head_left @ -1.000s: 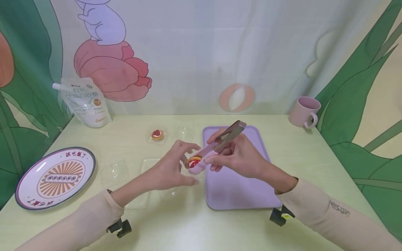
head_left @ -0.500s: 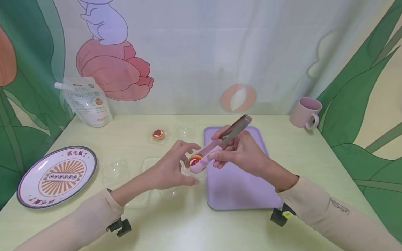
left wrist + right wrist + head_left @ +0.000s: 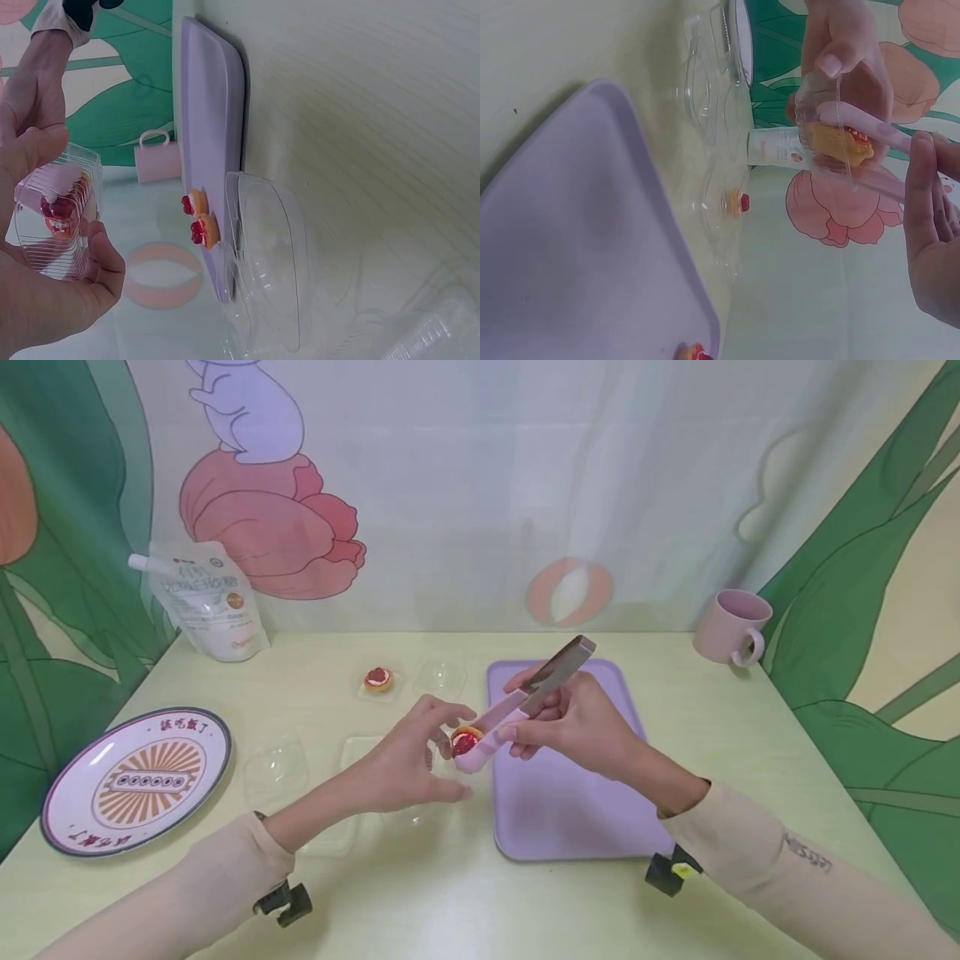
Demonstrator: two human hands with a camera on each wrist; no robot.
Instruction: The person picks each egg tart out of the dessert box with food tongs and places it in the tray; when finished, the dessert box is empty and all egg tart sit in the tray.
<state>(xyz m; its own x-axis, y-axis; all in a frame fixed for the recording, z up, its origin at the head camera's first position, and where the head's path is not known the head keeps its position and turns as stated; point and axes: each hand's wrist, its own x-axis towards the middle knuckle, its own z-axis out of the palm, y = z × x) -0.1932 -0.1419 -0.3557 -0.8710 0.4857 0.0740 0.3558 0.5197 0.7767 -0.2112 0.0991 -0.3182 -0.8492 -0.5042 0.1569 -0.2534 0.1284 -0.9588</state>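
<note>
In the head view my left hand [image 3: 405,760] holds a small clear plastic box [image 3: 90,161] between thumb and fingers; the left wrist view shows its ribbed wall. My right hand [image 3: 592,722] grips metal tongs [image 3: 558,672] with pink tips. Between those tips is a small tart [image 3: 467,742] with red fruit and white cream. Tart and tips are inside the box, above the table; whether the tart touches its bottom cannot be told. In the left wrist view two more tarts [image 3: 204,231] lie on the purple tray [image 3: 577,810], which my right hand partly covers in the head view.
Another tart [image 3: 378,679] sits in a clear tray at the back. Clear plastic lids or boxes [image 3: 276,770] lie at left and centre. A patterned plate [image 3: 150,781] stands far left, a sugar pouch [image 3: 213,610] behind it, a pink mug [image 3: 731,627] at back right.
The tongs' metal end has swung a little right and up. The tart has turned slightly, so more red fruit shows. My left hand stays nearly still.
</note>
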